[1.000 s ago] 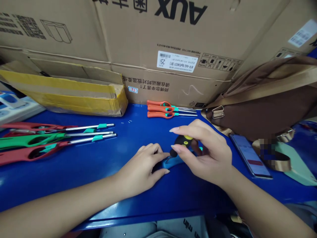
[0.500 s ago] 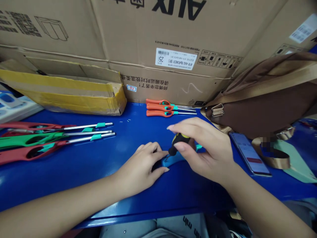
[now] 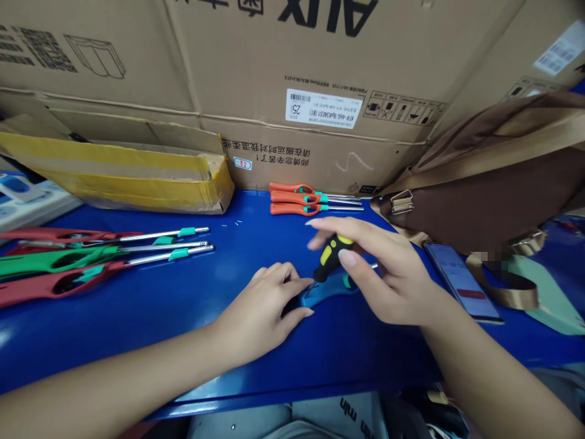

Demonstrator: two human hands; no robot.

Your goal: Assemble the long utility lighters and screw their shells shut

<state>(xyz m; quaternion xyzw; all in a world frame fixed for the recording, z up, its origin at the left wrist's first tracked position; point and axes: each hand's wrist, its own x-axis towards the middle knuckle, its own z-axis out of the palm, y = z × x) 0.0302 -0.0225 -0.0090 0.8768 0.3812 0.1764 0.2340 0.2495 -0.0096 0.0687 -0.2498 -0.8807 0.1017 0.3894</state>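
On the blue table, a blue long-reach lighter (image 3: pixel 323 290) lies with its handle end toward the left. My left hand (image 3: pixel 267 305) pinches that end between thumb and fingers, which partly cover it. My right hand (image 3: pixel 388 271) has its thumb and fingers around a short black-and-yellow screwdriver (image 3: pixel 333 257), index finger stretched out past the handle. The screwdriver is tilted, its tip down at the lighter's handle close to my left fingers. My right hand hides part of the lighter's metal tube, and the exact contact of the tip is too small to make out.
Orange lighters (image 3: pixel 295 198) lie at the back, red and green lighters (image 3: pixel 59 259) at the left. A yellow-taped cardboard box (image 3: pixel 183 186) and a large carton (image 3: pixel 256 91) stand behind. At the right are a brown bag (image 3: pixel 484 177) and a phone (image 3: pixel 461 283).
My right thumb and fingers have shifted on the screwdriver, and more of its yellow-marked handle shows now. My left hand stays on the blue lighter.
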